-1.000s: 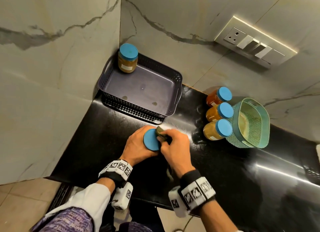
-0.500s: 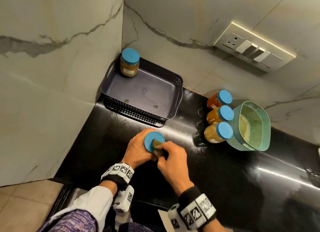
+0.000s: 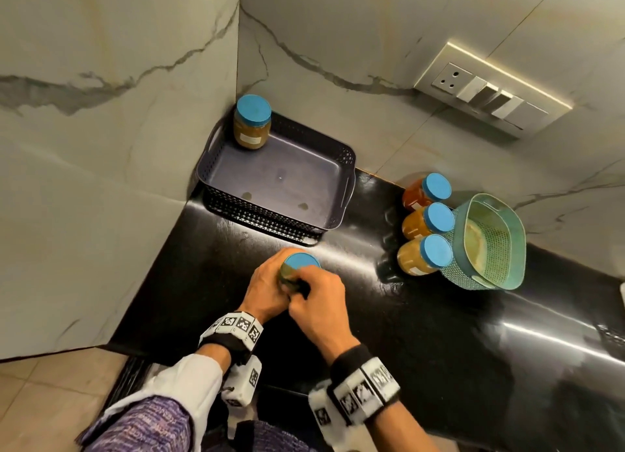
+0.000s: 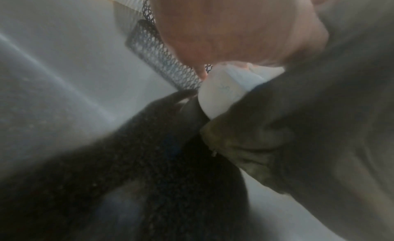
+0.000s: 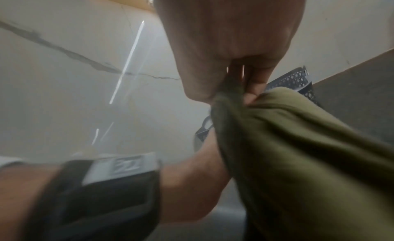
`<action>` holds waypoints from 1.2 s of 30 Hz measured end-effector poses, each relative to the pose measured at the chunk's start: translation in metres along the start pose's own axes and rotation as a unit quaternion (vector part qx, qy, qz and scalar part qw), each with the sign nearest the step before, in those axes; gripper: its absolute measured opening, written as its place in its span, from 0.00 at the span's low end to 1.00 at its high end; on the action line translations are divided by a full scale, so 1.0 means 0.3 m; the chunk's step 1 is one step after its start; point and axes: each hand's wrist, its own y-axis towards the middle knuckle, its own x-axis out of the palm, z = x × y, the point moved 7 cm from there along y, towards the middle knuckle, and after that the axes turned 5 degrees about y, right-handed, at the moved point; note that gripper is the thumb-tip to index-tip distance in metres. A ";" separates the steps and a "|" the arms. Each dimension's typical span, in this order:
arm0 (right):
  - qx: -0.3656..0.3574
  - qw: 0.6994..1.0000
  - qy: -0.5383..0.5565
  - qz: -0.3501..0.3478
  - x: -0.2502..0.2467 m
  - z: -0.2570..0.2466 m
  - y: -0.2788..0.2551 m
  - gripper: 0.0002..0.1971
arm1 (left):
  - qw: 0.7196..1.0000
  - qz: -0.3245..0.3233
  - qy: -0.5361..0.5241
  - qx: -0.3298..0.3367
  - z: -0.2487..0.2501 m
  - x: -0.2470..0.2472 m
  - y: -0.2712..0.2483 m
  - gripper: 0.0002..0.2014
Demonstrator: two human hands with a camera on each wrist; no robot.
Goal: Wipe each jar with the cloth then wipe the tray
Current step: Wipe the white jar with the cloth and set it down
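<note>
Your right hand (image 3: pixel 316 296) has slid the pinched cloth (image 5: pixel 298 143) down the jar (image 3: pixel 299 265) your left hand (image 3: pixel 267 287) grips; next, rub around its side

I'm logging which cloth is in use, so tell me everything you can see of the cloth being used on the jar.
The cloth is olive green, soft woven fabric as it looks, bunched into folds, not spread flat. The right hand pinches it between thumb and fingers and presses it against the side of the blue-lidded jar, which the left hand holds upright on the black counter. From the head view only a small dark wad shows, just below the lid.
</note>
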 end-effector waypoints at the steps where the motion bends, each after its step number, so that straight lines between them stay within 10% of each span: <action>1: -0.004 1.000 0.003 0.003 0.010 -0.006 0.045 0.14 | 1.000 0.007 0.000 -0.011 -0.010 0.000 0.004 0.21; 8: 0.082 0.990 0.008 0.119 -0.130 0.156 0.122 0.01 | 0.999 -0.006 0.032 -0.013 0.044 0.012 0.023 0.25; 13: 0.165 0.941 0.241 0.171 -0.263 0.267 0.014 0.05 | 0.998 0.043 0.007 -0.038 0.035 -0.051 0.014 0.32; 21: 0.081 0.861 0.473 0.171 -0.430 -0.025 -0.042 0.05 | 0.982 0.062 -0.175 -0.044 0.254 -0.152 0.037 0.38; 30: -0.104 0.887 0.399 0.208 -0.446 -0.315 0.006 0.09 | 0.926 -0.004 -0.375 -0.039 0.625 -0.189 0.057 0.29; 36: 0.008 0.858 0.492 0.145 -0.457 -0.352 0.071 0.09 | 0.920 -0.008 -0.391 -0.035 0.708 -0.224 0.060 0.35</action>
